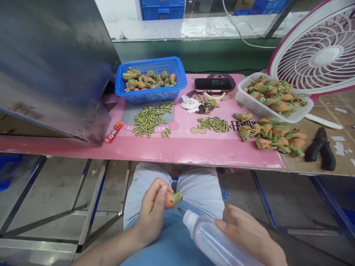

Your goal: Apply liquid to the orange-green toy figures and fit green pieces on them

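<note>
Over my lap, my left hand (154, 207) is closed around a small orange and green figurine (171, 200), its green end pointing right. My right hand (248, 231) grips a translucent squeeze bottle (213, 236) with a white cap and a thin nozzle. The nozzle tip is right by the figurine's underside; whether they touch I cannot tell. On the table ahead lie a pile of small green pieces (149, 119) and a smaller pile of green pieces (215, 124). Several similar figurines (277, 135) lie in a heap at the right.
A blue basket (151, 96) and a white basket (259, 105) hold more figurines and parts. Between them are a phone (213, 85) and a crumpled tissue (190, 103). Black-handled pliers (320, 147) and a fan (318, 51) stand right, a metal box (55, 66) left.
</note>
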`<state>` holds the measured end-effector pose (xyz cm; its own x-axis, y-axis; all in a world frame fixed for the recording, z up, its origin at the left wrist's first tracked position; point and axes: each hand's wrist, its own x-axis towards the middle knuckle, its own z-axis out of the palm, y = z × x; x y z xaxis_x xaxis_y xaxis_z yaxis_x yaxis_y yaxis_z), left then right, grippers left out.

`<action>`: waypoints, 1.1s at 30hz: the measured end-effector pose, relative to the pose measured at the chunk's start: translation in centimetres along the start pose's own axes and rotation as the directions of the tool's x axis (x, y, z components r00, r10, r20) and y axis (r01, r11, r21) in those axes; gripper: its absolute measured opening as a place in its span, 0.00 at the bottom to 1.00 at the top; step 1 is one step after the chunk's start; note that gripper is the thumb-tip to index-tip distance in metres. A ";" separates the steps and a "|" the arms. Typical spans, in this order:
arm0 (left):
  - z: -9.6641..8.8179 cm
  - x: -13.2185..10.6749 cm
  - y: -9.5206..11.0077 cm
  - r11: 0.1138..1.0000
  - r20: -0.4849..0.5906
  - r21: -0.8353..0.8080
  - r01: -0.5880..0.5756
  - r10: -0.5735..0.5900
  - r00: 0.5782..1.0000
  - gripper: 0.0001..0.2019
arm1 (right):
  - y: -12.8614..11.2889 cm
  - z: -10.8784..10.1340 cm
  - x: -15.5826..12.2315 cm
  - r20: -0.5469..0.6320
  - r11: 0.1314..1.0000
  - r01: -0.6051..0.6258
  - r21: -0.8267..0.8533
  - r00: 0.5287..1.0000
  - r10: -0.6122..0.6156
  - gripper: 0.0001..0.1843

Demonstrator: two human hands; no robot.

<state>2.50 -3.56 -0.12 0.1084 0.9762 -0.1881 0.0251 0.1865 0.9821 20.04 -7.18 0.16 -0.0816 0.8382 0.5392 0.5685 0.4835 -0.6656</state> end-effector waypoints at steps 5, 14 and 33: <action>0.0 -0.1 0.2 1.000 0.009 0.000 -0.020 0.020 1.000 0.19 | -0.7 0.3 -0.2 -0.084 0.994 0.102 0.045 0.992 -0.098 0.11; 0.2 0.0 0.5 1.000 -0.013 -0.002 0.001 -0.001 1.000 0.19 | -0.5 0.4 -0.5 -0.047 0.987 0.104 0.122 0.994 -0.099 0.19; -0.1 -0.1 0.0 1.000 -0.031 -0.006 0.009 -0.010 0.999 0.19 | -0.7 0.8 0.0 -0.113 0.983 0.125 0.132 0.987 -0.110 0.18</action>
<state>2.40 -3.60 -0.06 0.0777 0.9773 -0.1972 0.0201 0.1962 0.9804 19.02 -7.32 0.20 -0.0507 0.7457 0.6644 0.4404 0.6137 -0.6552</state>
